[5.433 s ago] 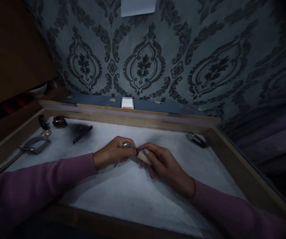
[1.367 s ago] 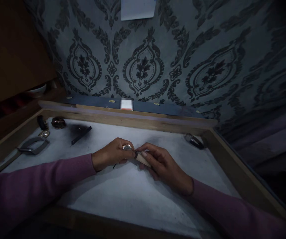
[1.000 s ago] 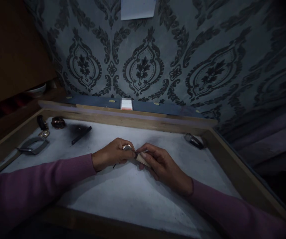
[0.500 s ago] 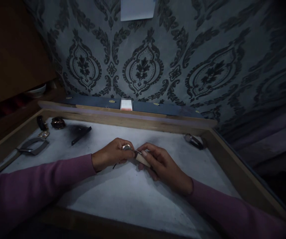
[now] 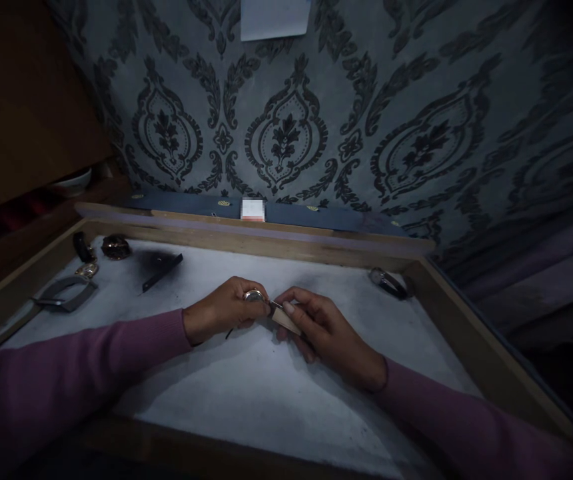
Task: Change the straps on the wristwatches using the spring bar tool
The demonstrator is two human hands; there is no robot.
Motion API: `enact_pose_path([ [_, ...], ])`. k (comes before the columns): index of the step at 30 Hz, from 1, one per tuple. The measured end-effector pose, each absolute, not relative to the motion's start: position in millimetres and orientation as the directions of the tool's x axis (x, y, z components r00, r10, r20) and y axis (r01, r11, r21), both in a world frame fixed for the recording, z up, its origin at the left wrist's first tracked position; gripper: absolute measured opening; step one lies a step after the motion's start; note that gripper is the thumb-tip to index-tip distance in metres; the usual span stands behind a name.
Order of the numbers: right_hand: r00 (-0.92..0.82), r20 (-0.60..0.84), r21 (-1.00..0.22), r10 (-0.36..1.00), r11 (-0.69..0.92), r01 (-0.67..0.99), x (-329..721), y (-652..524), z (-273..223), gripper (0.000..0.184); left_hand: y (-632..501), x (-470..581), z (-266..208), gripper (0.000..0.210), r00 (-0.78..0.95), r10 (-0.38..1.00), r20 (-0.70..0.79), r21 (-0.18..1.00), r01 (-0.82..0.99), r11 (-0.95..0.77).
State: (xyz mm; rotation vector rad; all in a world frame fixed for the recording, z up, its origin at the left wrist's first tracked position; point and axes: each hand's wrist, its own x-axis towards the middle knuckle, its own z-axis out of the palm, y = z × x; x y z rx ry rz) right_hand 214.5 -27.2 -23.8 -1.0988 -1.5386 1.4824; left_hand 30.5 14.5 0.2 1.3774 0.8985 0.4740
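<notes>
"Gripping something round, isn't it, that left hand [image 5: 224,301]?"

"A wristwatch [image 5: 253,295], pinched between thumb and fingers above the table [image 5: 246,400], its bright rim showing over the thumb."

"And the right hand [image 5: 319,321]?"

"Just beside it, closed on a beige strip [image 5: 286,321], a thin metal sliver [image 5: 276,305] at the fingertips."

"Is the strip joined to the watch?"

"Can't tell; the left fingertips cover that spot. The thumb hides the watch's lower part, too, and some dark tip [image 5: 229,333] pokes out below the left hand, the rest out of sight."
</notes>
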Motion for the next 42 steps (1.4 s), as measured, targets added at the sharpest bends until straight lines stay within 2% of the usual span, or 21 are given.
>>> enact_pose_path([
  [42,-0.388,-0.074,-0.994,0.919,-0.039,0.098,214.4,-26.4,-23.8,0.033,13.4,30.7,-1.0,0.017,0.598,0.754,-0.271,0.962,0.188,0.197],
])
